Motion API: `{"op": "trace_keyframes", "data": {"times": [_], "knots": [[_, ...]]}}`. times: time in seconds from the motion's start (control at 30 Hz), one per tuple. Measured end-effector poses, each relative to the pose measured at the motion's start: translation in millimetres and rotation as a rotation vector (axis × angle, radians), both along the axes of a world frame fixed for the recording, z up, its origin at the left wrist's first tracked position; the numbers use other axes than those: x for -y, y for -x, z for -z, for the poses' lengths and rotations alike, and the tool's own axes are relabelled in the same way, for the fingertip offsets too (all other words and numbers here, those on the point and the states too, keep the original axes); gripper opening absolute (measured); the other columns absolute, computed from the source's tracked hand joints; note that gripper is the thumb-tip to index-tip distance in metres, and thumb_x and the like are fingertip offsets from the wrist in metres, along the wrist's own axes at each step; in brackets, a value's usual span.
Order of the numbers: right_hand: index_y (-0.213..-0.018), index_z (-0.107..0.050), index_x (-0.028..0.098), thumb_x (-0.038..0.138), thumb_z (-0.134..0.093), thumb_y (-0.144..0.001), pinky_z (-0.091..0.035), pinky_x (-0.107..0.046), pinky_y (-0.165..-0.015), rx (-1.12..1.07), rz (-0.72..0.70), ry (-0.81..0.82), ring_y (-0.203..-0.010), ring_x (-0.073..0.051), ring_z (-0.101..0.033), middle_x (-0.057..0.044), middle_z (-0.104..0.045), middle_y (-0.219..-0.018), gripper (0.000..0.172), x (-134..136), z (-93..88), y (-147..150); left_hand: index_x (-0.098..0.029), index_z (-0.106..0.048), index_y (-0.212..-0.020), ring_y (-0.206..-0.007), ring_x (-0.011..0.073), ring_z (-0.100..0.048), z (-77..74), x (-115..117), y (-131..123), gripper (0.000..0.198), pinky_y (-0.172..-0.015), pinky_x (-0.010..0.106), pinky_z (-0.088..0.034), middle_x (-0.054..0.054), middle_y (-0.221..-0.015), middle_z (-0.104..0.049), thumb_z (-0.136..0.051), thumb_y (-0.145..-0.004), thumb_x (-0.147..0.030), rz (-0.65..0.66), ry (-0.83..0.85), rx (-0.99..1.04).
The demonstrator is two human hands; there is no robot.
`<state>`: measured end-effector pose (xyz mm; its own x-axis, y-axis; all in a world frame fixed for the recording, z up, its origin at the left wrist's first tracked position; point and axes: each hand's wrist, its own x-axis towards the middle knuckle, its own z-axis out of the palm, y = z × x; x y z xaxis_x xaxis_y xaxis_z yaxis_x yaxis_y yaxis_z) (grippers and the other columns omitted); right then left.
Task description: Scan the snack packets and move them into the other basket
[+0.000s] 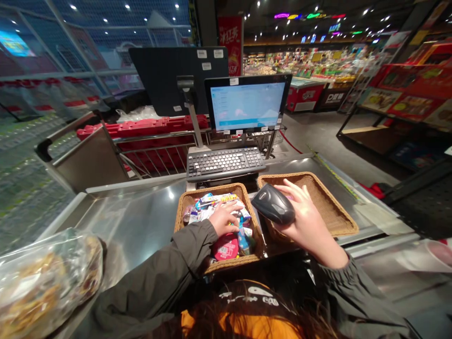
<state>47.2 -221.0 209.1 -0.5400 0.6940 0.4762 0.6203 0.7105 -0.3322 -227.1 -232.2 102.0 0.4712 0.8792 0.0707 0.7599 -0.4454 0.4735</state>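
My right hand [305, 219] is wrapped around a black handheld barcode scanner [273, 205], held over the near left part of a wicker basket [326, 207] on the right. In the left wicker basket [181, 207], many small packaged snacks lie heaped together. My left hand [226, 219] rests on this heap with its fingers spread, touching the wrappers. Just below its fingers are a round pink-red pack [226, 248] with a barcode label and a blue packet [243, 240]. The undersides of my left fingers are partly hidden.
Behind the baskets stand a black keyboard [226, 161] and a lit monitor [249, 104]. A steel counter [137, 221] extends left, with clear bags of food [45, 282] at its near end. A shopping cart [155, 157] with red crates is beyond the counter.
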Motion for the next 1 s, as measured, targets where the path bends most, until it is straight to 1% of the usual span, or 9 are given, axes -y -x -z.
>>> {"op": "trace_keyframes", "data": {"times": [0.17, 0.27, 0.4, 0.47, 0.53, 0.67, 0.83, 0.9, 1.0], "knots": [[-0.125, -0.054, 0.021, 0.026, -0.062, -0.072, -0.025, -0.070, -0.110, -0.050, 0.079, 0.000, -0.137, -0.038, -0.041, -0.014, -0.058, -0.132, 0.053, -6.6, 6.2, -21.1, -0.029, -0.077, -0.074, -0.138, 0.0349, -0.042, -11.7, 3.2, 3.9, 0.007, -0.115, 0.068, -0.007, 0.002, -0.140, -0.059, -0.075, -0.078, -0.033, 0.112, -0.041, -0.196], [-0.124, -0.054, 0.021, 0.027, -0.062, -0.072, -0.026, -0.068, -0.111, -0.085, 0.155, -0.029, -0.136, -0.038, -0.043, -0.014, -0.059, -0.129, 0.052, -12.3, 11.2, -43.4, -0.031, -0.077, -0.078, -0.138, 0.0331, -0.042, -24.4, -5.5, 12.6, 0.009, -0.116, 0.066, -0.010, 0.002, -0.142, -0.056, -0.071, -0.082, -0.035, 0.148, -0.061, -0.183], [-0.121, -0.056, 0.022, 0.027, -0.062, -0.073, -0.024, -0.069, -0.111, -0.091, 0.292, -0.042, -0.136, -0.039, -0.043, -0.013, -0.059, -0.127, 0.048, -18.6, 22.2, -77.5, -0.029, -0.077, -0.087, -0.137, 0.0312, -0.044, -50.3, -45.6, 8.4, 0.018, -0.115, 0.067, -0.015, 0.005, -0.140, -0.058, -0.063, -0.087, -0.041, 0.038, -0.158, -0.152], [-0.118, -0.057, 0.023, 0.028, -0.062, -0.074, -0.025, -0.069, -0.111, -0.102, 0.345, -0.048, -0.136, -0.038, -0.043, -0.013, -0.059, -0.127, 0.045, -20.5, 29.2, -92.6, -0.028, -0.076, -0.092, -0.139, 0.0332, -0.040, -59.1, -72.9, -9.5, 0.019, -0.114, 0.067, -0.015, 0.006, -0.142, -0.055, -0.065, -0.086, -0.043, 0.025, -0.235, -0.155], [-0.117, -0.057, 0.023, 0.029, -0.063, -0.075, -0.026, -0.068, -0.111, -0.103, 0.384, -0.046, -0.135, -0.038, -0.043, -0.013, -0.059, -0.128, 0.043, -21.5, 35.9, -105.3, -0.027, -0.075, -0.100, -0.143, 0.0357, -0.032, -59.7, -100.6, -37.2, 0.023, -0.115, 0.067, -0.014, 0.009, -0.149, -0.048, -0.069, -0.082, -0.041, 0.075, -0.299, -0.162], [-0.116, -0.056, 0.023, 0.028, -0.064, -0.076, -0.027, -0.069, -0.111, -0.095, 0.426, -0.022, -0.135, -0.038, -0.044, -0.013, -0.058, -0.127, 0.042, -21.9, 46.0, -125.3, -0.023, -0.071, -0.112, -0.145, 0.0388, -0.027, -36.0, -151.4, -103.7, 0.040, -0.116, 0.065, -0.013, 0.015, -0.154, -0.039, -0.077, -0.074, -0.036, 0.201, -0.291, -0.200], [-0.120, -0.053, 0.021, 0.029, -0.063, -0.078, -0.025, -0.070, -0.111, -0.085, 0.453, 0.016, -0.137, -0.039, -0.042, -0.015, -0.057, -0.129, 0.044, -23.7, 54.1, -144.9, -0.034, -0.064, -0.125, -0.148, 0.0330, -0.024, 16.9, -207.5, -171.6, 0.038, -0.115, 0.065, -0.015, 0.009, -0.158, -0.033, -0.063, -0.088, -0.028, 0.449, -0.168, -0.338], [-0.123, -0.052, 0.021, 0.030, -0.064, -0.078, -0.025, -0.071, -0.111, -0.093, 0.471, 0.047, -0.137, -0.039, -0.041, -0.016, -0.057, -0.131, 0.047, -25.4, 56.6, -150.2, -0.036, -0.062, -0.127, -0.148, 0.0292, -0.025, 39.7, -227.6, -192.2, 0.037, -0.117, 0.062, -0.012, 0.005, -0.157, -0.036, -0.058, -0.092, -0.028, 0.532, -0.147, -0.375], [-0.123, -0.053, 0.022, 0.032, -0.065, -0.078, -0.024, -0.071, -0.112, -0.108, 0.488, 0.088, -0.137, -0.039, -0.041, -0.015, -0.057, -0.131, 0.048, -29.1, 58.8, -154.7, -0.034, -0.064, -0.124, -0.145, 0.0256, -0.032, 71.7, -251.5, -218.4, 0.033, -0.121, 0.055, -0.011, 0.003, -0.152, -0.045, -0.058, -0.091, -0.030, 0.577, -0.125, -0.408]]}}
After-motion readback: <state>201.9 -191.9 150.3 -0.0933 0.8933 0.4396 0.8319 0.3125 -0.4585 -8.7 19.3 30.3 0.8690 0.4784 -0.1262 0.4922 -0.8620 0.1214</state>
